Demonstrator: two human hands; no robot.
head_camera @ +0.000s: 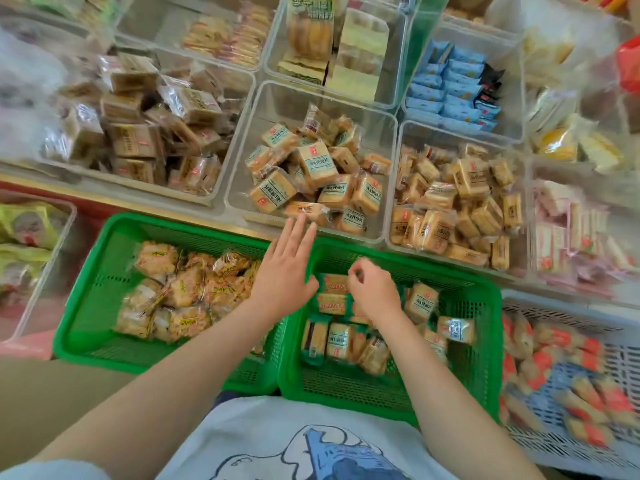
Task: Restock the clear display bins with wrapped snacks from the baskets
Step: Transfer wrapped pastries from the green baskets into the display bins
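Left hand [284, 271] flat, fingers wide, reaching toward the clear bin [242, 161] at 12 o'clock. Right hand [372, 289], fingers curled, holds nothing discernible over the green basket [485, 341] of wrapped snacks [337, 341]; label writing unreadable.

A red counter [45, 192] with a pale metal edge strip [114, 199] runs across the view. Even, bright light falls on it. Below the counter lies a dull brown floor [52, 393].
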